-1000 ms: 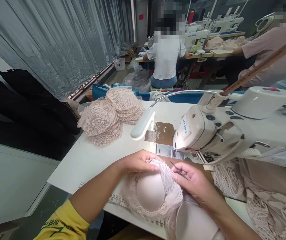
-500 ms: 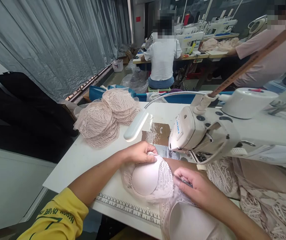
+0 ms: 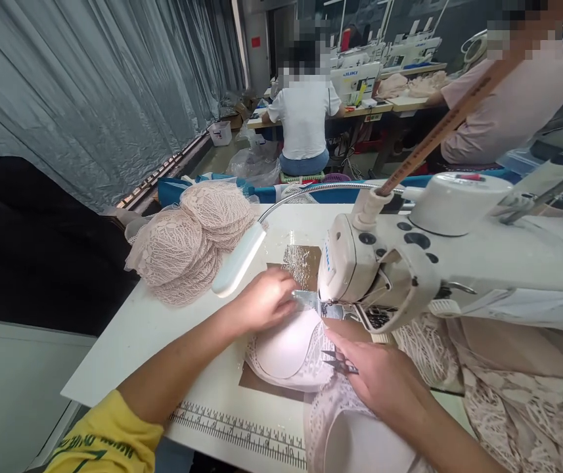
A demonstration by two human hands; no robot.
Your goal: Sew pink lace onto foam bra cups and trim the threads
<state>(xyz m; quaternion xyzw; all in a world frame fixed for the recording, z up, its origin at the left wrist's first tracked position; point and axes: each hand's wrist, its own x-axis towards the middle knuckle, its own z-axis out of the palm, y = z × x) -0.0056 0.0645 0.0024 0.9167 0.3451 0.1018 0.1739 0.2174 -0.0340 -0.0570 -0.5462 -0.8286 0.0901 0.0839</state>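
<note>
A pale pink lace bra (image 3: 281, 351) lies in front of the sewing machine (image 3: 355, 263), its near padded cup turned inside up. My left hand (image 3: 269, 299) is closed at the cup's upper edge, beside the metal needle plate; the fingertips are partly hidden. My right hand (image 3: 372, 368) has thread snips (image 3: 339, 361) tucked in its fingers, blades pointing left over the lace. Its index finger and thumb reach the cup's right edge near the presser foot. The second cup (image 3: 364, 443) hangs toward the front edge under my right forearm.
Stacked lace cups (image 3: 173, 249) sit on the left of the white table (image 3: 113, 355). A lamp (image 3: 239, 259) on a bent neck hangs over the table. More lace fabric (image 3: 517, 394) lies at right. A ruler strip (image 3: 242, 430) runs along the front. Two people work beyond.
The cup has moved up toward the needle plate and flattened against the table. My left hand has shifted forward and curled over. The snips in my right hand now show their blades. The view has turned slightly.
</note>
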